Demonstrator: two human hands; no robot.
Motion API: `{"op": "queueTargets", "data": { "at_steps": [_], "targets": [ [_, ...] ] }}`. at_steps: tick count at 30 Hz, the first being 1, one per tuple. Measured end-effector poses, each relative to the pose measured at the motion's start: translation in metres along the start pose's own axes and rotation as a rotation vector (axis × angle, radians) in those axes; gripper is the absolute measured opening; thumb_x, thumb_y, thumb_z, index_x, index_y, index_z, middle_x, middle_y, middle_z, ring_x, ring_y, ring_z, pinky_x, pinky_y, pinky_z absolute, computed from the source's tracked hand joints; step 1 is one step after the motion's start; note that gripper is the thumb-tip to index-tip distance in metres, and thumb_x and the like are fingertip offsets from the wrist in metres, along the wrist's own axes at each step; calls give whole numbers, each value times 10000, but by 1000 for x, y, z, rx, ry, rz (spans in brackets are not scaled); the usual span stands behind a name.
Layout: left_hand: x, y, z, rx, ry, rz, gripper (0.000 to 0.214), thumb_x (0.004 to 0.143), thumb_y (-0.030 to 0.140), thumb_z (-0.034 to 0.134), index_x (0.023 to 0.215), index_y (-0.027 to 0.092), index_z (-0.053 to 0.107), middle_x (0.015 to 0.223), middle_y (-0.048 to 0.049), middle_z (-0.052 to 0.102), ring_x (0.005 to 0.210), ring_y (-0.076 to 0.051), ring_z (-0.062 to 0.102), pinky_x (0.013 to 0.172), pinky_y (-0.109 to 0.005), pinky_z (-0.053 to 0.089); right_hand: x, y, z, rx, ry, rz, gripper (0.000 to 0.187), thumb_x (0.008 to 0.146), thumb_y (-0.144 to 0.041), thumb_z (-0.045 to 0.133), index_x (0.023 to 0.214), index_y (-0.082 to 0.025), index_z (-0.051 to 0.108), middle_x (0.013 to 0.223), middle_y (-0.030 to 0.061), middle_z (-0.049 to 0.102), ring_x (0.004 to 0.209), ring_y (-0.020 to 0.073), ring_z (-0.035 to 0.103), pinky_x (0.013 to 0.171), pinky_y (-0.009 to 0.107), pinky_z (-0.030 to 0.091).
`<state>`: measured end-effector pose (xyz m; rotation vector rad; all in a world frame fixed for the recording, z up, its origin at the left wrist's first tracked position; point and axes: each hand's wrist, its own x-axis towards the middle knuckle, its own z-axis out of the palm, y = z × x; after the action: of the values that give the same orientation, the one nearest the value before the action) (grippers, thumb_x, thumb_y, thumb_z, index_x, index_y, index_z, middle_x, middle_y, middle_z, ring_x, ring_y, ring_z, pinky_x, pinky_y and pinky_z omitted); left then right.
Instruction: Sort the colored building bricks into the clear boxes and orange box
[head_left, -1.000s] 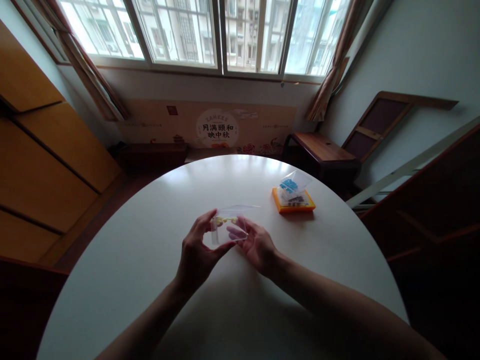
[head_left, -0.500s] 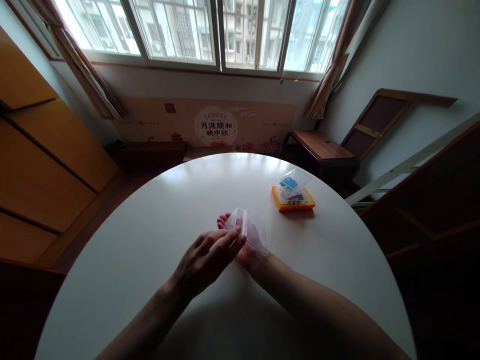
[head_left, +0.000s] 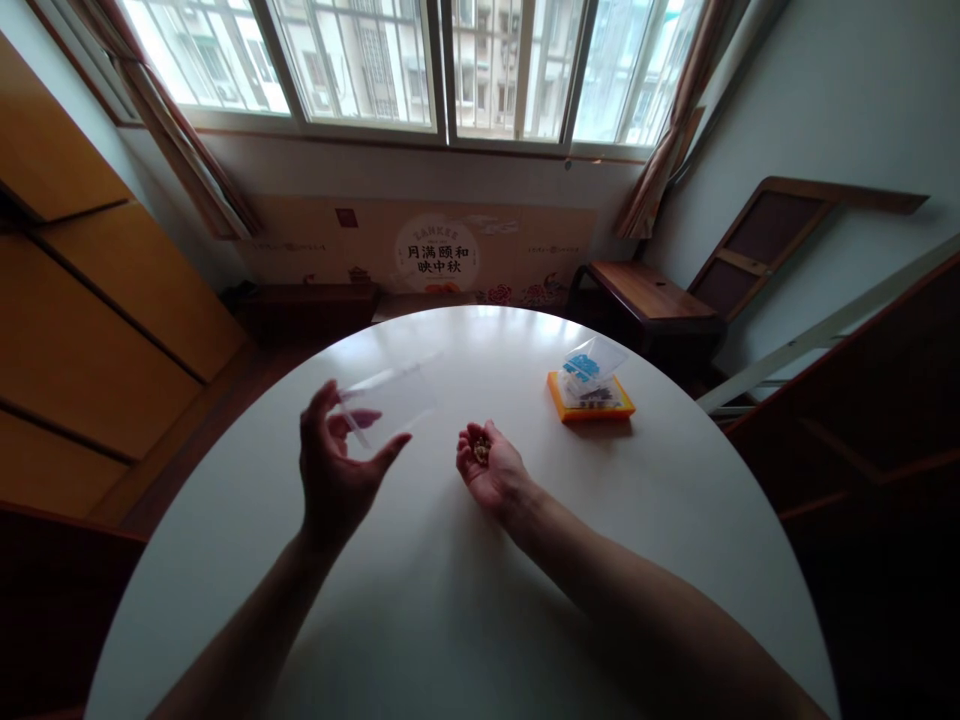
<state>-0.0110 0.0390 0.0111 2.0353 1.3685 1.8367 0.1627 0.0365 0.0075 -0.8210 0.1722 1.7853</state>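
Note:
My right hand (head_left: 489, 468) is cupped palm-up above the white table, fingers curled around a small heap of gold-brown pieces (head_left: 481, 450). They are too small to name exactly. To its left, my left hand (head_left: 345, 450) has its thumb spread well away from its fingers. A clear plastic bag (head_left: 401, 395), blurred and see-through, lies against or just beyond those fingertips and stretches to the upper right. No finger visibly pinches it, and whether it still touches the hand is hard to make out.
On the right of the round white table (head_left: 315, 620) sits an orange box (head_left: 592, 412), topped by clear bags (head_left: 592, 365) with blue and dark pieces. Beyond the table stand a wooden stool (head_left: 649, 290) and a folded chair (head_left: 765, 235). Orange cabinets (head_left: 112, 320) line the left.
My left hand has moved left, away from my right hand, with the clear bag, and its fingers have spread. The gold-brown pieces now show in my right palm, formerly covered by the bag.

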Motion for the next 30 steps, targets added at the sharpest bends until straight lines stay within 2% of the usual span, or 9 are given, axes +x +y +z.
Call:
{"op": "queueTargets", "data": {
  "at_steps": [3,6,8,12,16,19,23,26,30],
  "targets": [
    [19,-30,-22,-131,-112,-355,932,589,362,822,1355,300,296,1180,-75,518,767,-149,650,767,-409,584,9,2,8,-195,-69,-83,389,984,-373,398,644,-185,400,447,-88,393,319,22,279,315,119,173],
    [26,-49,-41,-73,-183,-523,900,526,392,828,1296,294,372,1193,-76,520,755,-156,653,695,-364,581,31,7,22,-527,-247,-241,421,964,-445,399,624,-199,367,432,-115,304,331,34,189,348,158,141],
    [26,-56,-47,-14,-229,-564,796,528,444,811,1216,270,450,1195,-76,537,748,-164,657,650,-328,569,48,10,32,-858,-308,-427,459,955,-487,386,595,-203,363,438,-101,314,355,51,235,385,182,200],
    [23,-71,-51,247,-256,-555,617,601,559,720,1088,223,543,1043,-62,619,779,-205,650,680,-339,549,72,24,46,-1666,-417,-935,395,971,-392,423,641,-183,485,603,-17,542,566,110,499,565,221,356],
    [25,-93,-54,483,-355,-421,444,691,571,611,936,201,603,1067,-94,639,974,-285,622,883,-425,494,75,49,52,-2237,-682,-1132,276,990,-371,410,855,-186,564,865,58,663,703,171,600,617,264,410],
    [25,-105,-56,617,-426,-370,408,759,548,560,980,209,616,1189,-112,626,1122,-329,566,976,-468,431,75,66,56,-2372,-860,-1202,236,992,-363,411,968,-178,555,954,80,654,765,187,616,634,277,448],
    [23,-111,-53,730,-501,-385,437,805,514,532,1115,216,610,1328,-118,559,1174,-357,533,982,-500,413,80,74,54,-2359,-1061,-1285,176,985,-305,440,1011,-158,533,1028,97,614,859,183,577,781,306,466],
    [21,-111,-51,737,-521,-364,440,822,490,506,1145,209,607,1311,-112,575,1193,-344,522,1005,-483,400,80,75,50,-2329,-1060,-1322,156,978,-258,421,1060,-161,513,1117,118,567,906,211,532,830,364,454],
    [20,-112,-50,716,-495,-329,464,815,518,499,1138,206,615,1305,-121,576,1201,-350,514,1007,-482,397,73,73,46,-2309,-1031,-1254,183,958,-277,446,1109,-193,504,1182,124,533,985,245,499,856,404,444]
  ]
}}
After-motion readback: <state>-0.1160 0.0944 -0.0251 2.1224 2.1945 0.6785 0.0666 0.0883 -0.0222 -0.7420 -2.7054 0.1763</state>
